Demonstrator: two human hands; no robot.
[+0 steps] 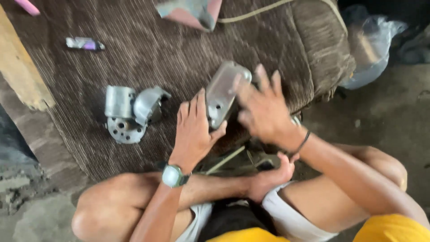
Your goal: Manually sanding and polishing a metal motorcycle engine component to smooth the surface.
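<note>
your left hand [193, 130] is clamped on the oblong grey metal cover [222, 94], long axis tilted up-right, over the brown ribbed mat's [179, 54] near edge; your right hand [264, 110], fingers spread, touches its right side.

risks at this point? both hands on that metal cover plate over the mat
1. The left hand grips the grey metal cover only along one edge, and the right hand is blurred with fingers spread, so its grip is unclear; the cover may slip.
2. If dropped, it could land on the bare foot beneath.
3. The metal housing lies loose on the brown mat, beside the left knee; a shift could knock it.
</note>
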